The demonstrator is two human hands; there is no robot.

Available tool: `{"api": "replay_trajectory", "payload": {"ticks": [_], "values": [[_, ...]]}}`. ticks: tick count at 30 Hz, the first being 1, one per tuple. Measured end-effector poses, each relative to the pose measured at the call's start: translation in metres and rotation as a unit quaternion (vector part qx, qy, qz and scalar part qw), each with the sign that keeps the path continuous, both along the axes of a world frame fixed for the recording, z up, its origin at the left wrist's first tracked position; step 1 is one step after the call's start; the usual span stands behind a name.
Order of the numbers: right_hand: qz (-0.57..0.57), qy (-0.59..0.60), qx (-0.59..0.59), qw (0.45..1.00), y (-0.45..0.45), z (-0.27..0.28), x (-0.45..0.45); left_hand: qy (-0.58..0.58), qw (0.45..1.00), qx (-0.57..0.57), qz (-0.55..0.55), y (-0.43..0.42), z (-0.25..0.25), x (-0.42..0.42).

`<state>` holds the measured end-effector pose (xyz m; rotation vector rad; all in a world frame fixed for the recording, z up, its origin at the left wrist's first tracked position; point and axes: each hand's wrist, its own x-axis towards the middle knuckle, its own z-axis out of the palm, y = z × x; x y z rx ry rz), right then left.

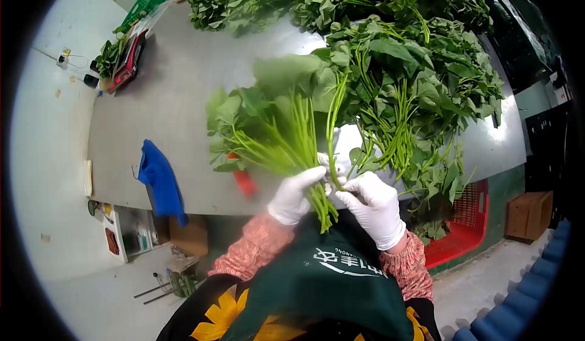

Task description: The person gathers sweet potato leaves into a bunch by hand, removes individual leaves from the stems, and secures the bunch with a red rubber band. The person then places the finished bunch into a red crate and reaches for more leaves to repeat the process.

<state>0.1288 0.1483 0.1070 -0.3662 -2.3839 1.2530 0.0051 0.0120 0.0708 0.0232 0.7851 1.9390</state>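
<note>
My left hand, in a white glove, is closed round the stems of a bunch of leafy greens. The bunch's leaves point away from me over the table, and its cut ends stick out below the hand. Just to the right, my right hand, also gloved, pinches the lower end of a single green stem beside the bunch. Some leaves of the bunch are blurred. A large pile of loose greens lies right behind my right hand.
On the metal table are a blue cloth, a blurred red object and a red device at the far left. A green basket is behind it. Under the table's right edge sits a red crate, near a cardboard box.
</note>
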Motion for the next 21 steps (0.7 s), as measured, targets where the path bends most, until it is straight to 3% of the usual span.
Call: {"api": "replay_trajectory", "payload": {"ticks": [2,7,8,11,13,15,16,18,19,21], "values": [[0.005,0.006,-0.034,0.999,-0.003,0.0,0.003,-0.052,0.998,0.029,-0.008,0.0,0.0,0.005],[0.039,-0.001,-0.202,0.979,-0.002,-0.01,0.013,-0.01,0.994,0.106,-0.032,0.002,0.005,0.009],[0.033,-0.005,-0.186,0.982,0.0,-0.009,0.016,-0.007,0.994,0.106,-0.037,0.003,0.009,0.01],[-0.101,0.017,-0.381,0.919,0.014,0.0,0.021,0.018,0.995,0.09,-0.045,-0.001,0.011,0.008],[-0.226,0.049,-0.362,0.903,0.049,-0.001,0.029,0.038,0.996,0.06,-0.047,-0.007,0.011,0.006],[-0.213,0.059,-0.368,0.903,0.061,0.004,0.037,0.066,0.997,0.007,-0.045,-0.005,0.014,0.009],[-0.218,0.009,-0.353,0.91,0.049,0.02,0.032,0.092,0.994,-0.004,-0.05,-0.002,0.014,0.012],[-0.102,0.022,-0.179,0.978,0.035,0.019,0.022,0.135,0.987,-0.044,-0.07,0.003,0.013,0.017],[-0.088,-0.003,-0.122,0.989,0.026,0.035,0.014,0.13,0.987,-0.059,-0.072,0.006,0.013,0.022],[-0.099,0.07,-0.029,0.992,0.016,0.034,-0.003,0.123,0.986,-0.093,-0.067,0.009,0.015,0.032]]}}
